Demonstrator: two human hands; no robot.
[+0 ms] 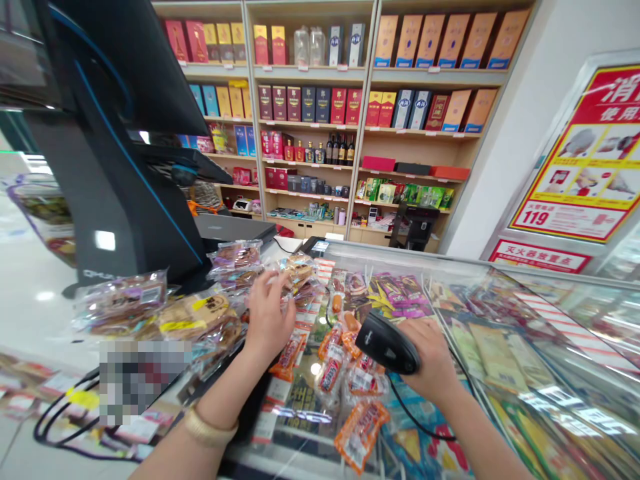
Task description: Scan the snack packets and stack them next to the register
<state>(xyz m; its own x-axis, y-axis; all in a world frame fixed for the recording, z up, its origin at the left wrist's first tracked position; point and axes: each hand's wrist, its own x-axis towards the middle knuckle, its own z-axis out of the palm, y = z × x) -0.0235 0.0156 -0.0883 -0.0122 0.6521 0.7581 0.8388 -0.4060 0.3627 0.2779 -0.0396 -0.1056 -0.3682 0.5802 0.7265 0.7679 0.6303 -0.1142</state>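
The person's right hand (427, 353) is wrapped round a black scanner (387, 343), holding it over the right side of a loose heap of orange packs (363, 433) on the glass worktop (285, 440); its nose points to the left. A black cable (425, 431) curves across the glass below that hand. The left hand (270, 310) reaches out to the far left of the heap, palm down, its fingers over some clear-wrapped snacks (300, 267); I can't tell whether they pinch one or merely rest there. A pale band (207, 427) circles the left wrist. More wrapped buns (197, 313) lie to the left of that hand, just beside the foot of a big dark till (125, 180). Purple packets (410, 293) show on the far side of the scanner. Beyond the worktop stand tall shelves (310, 70) of boxes and bottles, and a red-and-yellow sign (580, 160) hangs to the right.
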